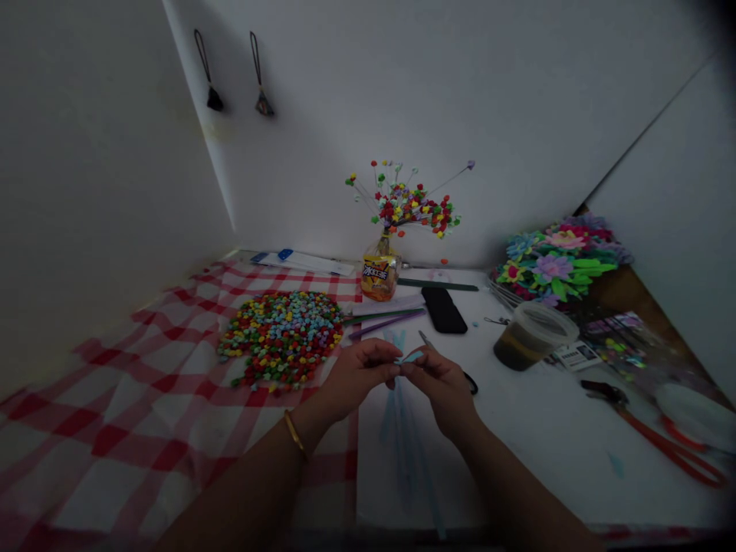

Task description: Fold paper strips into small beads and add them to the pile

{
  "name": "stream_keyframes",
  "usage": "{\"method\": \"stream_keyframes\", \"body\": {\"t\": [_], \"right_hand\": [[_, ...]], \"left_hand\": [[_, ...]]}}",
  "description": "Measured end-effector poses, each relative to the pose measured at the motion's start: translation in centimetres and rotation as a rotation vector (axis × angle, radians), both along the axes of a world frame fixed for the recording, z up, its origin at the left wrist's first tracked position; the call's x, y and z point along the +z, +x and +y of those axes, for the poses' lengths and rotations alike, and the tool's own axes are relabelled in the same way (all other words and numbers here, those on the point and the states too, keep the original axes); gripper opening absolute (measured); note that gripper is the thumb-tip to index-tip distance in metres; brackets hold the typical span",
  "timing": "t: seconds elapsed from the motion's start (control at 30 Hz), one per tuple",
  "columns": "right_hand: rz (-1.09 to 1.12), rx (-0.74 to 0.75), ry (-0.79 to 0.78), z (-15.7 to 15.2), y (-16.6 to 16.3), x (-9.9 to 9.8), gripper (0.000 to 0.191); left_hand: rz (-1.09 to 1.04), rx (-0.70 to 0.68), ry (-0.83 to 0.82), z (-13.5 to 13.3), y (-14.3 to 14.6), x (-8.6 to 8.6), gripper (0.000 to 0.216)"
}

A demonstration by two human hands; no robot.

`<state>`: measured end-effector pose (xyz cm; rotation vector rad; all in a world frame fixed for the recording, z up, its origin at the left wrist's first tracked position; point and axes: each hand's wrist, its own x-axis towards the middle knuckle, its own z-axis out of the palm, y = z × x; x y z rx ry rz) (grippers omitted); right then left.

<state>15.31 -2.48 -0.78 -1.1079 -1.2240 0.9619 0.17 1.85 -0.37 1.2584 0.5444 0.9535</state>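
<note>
My left hand (361, 376) and my right hand (441, 386) meet fingertip to fingertip above the white work surface (517, 445). Both pinch a small light blue paper strip (412, 357), part of which their fingers hide. Beneath them lie several long, pale blue strips (405, 445), running toward me. A pair of scissors (471, 382) lies partly behind my right hand, its blade tip and one dark handle showing. Left of my left hand spreads a heap of small folded paper stars (287, 333) in many colours.
A bottle (379, 274) holding wire stems topped with stars stands at the back. Nearby are a black phone (444, 310) and purple strips (386, 324). To the right are a plastic tub (532, 337), red-handled pliers (661, 437) and fuzzy flowers (557, 261). A checked cloth (115, 429) covers the left.
</note>
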Motion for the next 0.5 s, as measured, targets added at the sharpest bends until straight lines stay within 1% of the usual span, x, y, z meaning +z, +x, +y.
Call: {"method": "stream_keyframes", "body": {"t": [0.1,0.17,0.23,0.3,0.37,0.4,0.5], "right_hand": [[0.192,0.067,-0.056,-0.11,-0.06,0.19,0.011],[0.276,0.107,-0.074,-0.14,-0.14,0.23,0.009],[0.307,0.14,-0.077,-0.15,-0.24,0.22,0.007],[0.285,0.147,-0.062,-0.15,-0.31,0.2,0.007],[0.18,0.112,0.003,-0.18,-0.29,0.18,0.008],[0.085,0.074,0.066,-0.23,-0.24,0.18,0.008],[-0.293,-0.088,0.334,-0.46,0.01,0.29,0.005]], "left_hand": [[-0.001,-0.007,0.004,-0.17,0.01,0.01,0.017],[0.007,0.003,0.0,-0.26,0.03,0.02,0.015],[-0.002,0.016,-0.016,-0.32,0.08,0.05,0.015],[-0.023,0.024,-0.037,-0.35,0.15,0.07,0.016],[-0.044,0.026,-0.052,-0.35,0.2,0.07,0.015],[-0.053,0.018,-0.054,-0.35,0.21,0.06,0.015],[-0.086,-0.019,-0.054,-0.31,0.18,-0.06,0.016]]}}
